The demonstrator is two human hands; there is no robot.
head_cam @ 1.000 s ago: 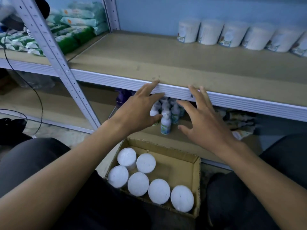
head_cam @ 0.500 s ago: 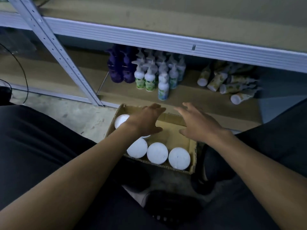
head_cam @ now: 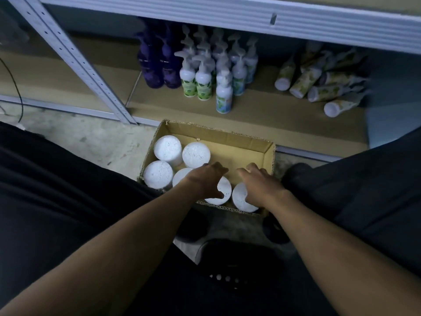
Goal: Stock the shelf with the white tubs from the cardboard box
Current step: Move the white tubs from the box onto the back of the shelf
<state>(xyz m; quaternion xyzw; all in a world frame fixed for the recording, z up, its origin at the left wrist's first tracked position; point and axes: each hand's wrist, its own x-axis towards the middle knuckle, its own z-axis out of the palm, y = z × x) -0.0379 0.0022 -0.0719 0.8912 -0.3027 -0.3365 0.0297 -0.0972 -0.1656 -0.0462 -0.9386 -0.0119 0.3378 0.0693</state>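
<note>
Single head-worn wide-angle view, looking steeply down and forward, close over cardboard box [head_cam: 227,140], lower shelf [head_cam: 262,106] beyond

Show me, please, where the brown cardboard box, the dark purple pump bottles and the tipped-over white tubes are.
brown cardboard box [head_cam: 270,153], head view, right wall.
dark purple pump bottles [head_cam: 151,65], head view, left bottle's body.
tipped-over white tubes [head_cam: 331,109], head view, nearest tube's cap.

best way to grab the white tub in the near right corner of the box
Grip the near-right tub round its cylindrical side wall just below the flat lid, coming straight down from above. It stands upright, hemmed by the cardboard box wall and a neighbouring tub; the right hand is above it.
</note>
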